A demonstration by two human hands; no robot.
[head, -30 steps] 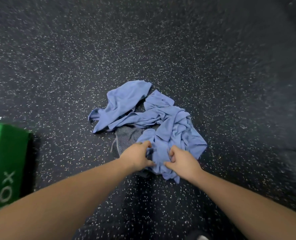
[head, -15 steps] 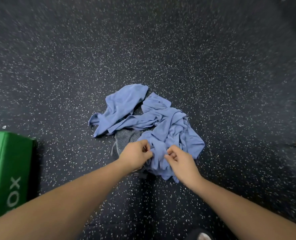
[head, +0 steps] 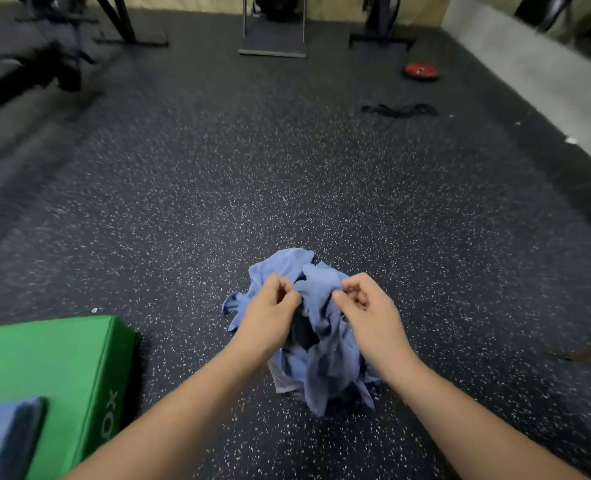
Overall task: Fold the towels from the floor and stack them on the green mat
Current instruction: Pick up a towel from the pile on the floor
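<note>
A crumpled blue towel (head: 325, 362) hangs between my two hands, lifted off the dark speckled floor, its lower end near the floor. My left hand (head: 270, 313) pinches its upper left edge and my right hand (head: 366, 310) pinches the upper right edge. More blue towels (head: 273, 268) lie in a heap on the floor just behind. The thick green mat (head: 55, 362) sits at the lower left, with a folded blue towel (head: 3, 441) on its near corner.
Gym equipment frames (head: 273, 36) stand along the far wall. A red disc (head: 421, 71) and a black strap (head: 399, 110) lie on the floor at the far right. A pale concrete strip (head: 536, 84) borders the floor on the right.
Both hands have lifted a blue towel up from the heap. The view has tilted up, so the far gym equipment and more of the green mat show.
</note>
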